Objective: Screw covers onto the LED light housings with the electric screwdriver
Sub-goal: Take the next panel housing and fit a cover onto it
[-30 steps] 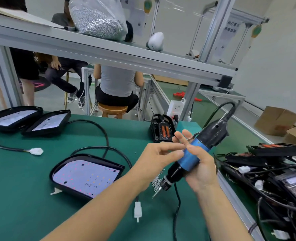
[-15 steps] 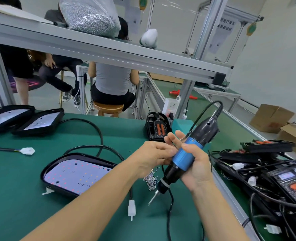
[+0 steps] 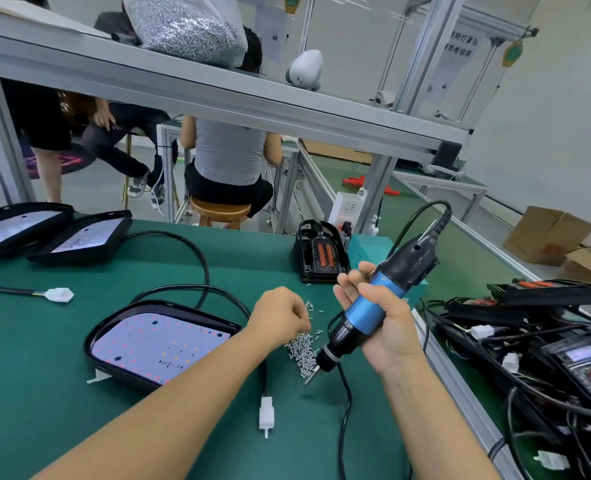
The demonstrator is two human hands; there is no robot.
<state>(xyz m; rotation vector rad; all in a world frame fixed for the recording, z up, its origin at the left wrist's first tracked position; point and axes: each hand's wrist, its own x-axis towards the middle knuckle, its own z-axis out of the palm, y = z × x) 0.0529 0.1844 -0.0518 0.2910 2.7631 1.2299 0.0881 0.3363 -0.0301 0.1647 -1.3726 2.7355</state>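
Observation:
My right hand [image 3: 391,336] grips the blue-and-black electric screwdriver [image 3: 367,310] by its blue barrel, held above the green table [image 3: 27,358] with the bit angled down and left. The bit tip hangs just over a pile of small silver screws [image 3: 302,353]. My left hand [image 3: 276,317] is on that pile, fingers curled down into the screws; the fingertips are hidden. Left of it lies a black LED light housing [image 3: 155,341], its LED board face up and its cable looping behind.
Two more LED housings [image 3: 10,226] [image 3: 86,237] lie at the far left. A black part with orange strips [image 3: 322,254] stands behind the screws. Tangled housings and cables [image 3: 547,341] fill the right. White connectors [image 3: 266,414] [image 3: 58,294] lie on the table. People sit beyond the shelf frame.
My left hand has let go of the screwdriver and dropped down-left onto the screw pile. The right hand keeps the screwdriver, now tilted a little more upright.

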